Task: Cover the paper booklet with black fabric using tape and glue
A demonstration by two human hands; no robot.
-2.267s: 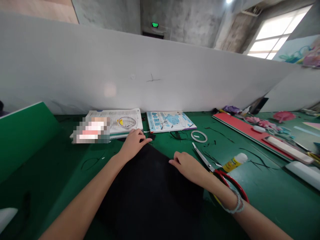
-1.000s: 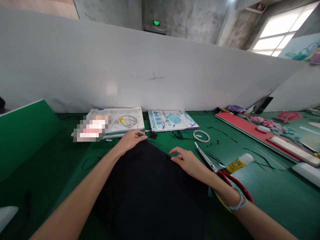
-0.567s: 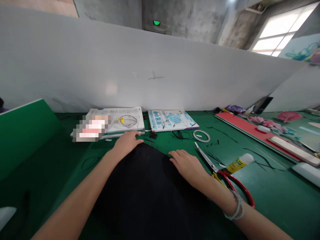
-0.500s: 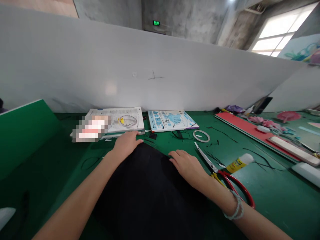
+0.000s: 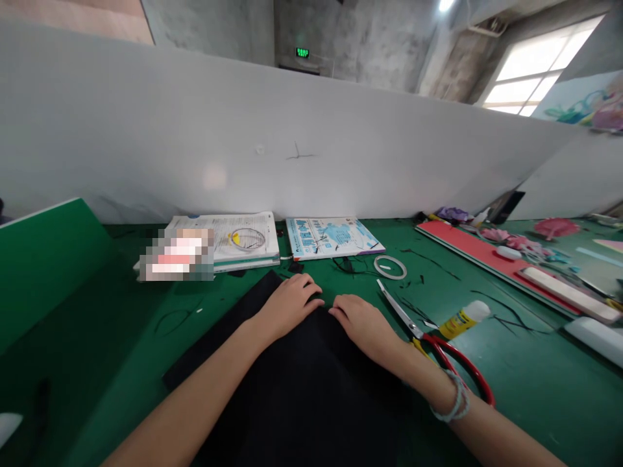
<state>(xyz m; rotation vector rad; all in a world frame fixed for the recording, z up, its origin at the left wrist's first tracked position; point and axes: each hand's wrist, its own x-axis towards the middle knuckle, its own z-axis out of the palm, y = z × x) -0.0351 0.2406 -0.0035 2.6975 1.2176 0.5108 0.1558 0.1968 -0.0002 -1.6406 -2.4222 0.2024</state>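
Observation:
A large black sheet (image 5: 302, 389), which looks like paper, lies bent in front of me, with a flap (image 5: 219, 337) of it showing to the left under my forearm. My left hand (image 5: 291, 299) is closed at its far edge, fingers curled and pointing right. Just across a small gap, my right hand (image 5: 357, 318) grips the same edge with fingertips tucked in. Large scissors (image 5: 416, 331) with red handles lie beside my right forearm. A yellow glue stick (image 5: 462, 319) rests right of them, and a tape ring (image 5: 390, 267) lies beyond.
An open book (image 5: 263, 224) with a wire loop lies at the back left, beside a blue-white booklet (image 5: 335, 237). A red board (image 5: 462, 250) sits at the right, a green panel (image 5: 53, 266) at the left. Black scraps litter the green table; a white partition (image 5: 195, 130) stands behind.
My left hand has moved right along the far edge, close to my right hand. A black flap now shows left of it. My right hand has barely moved.

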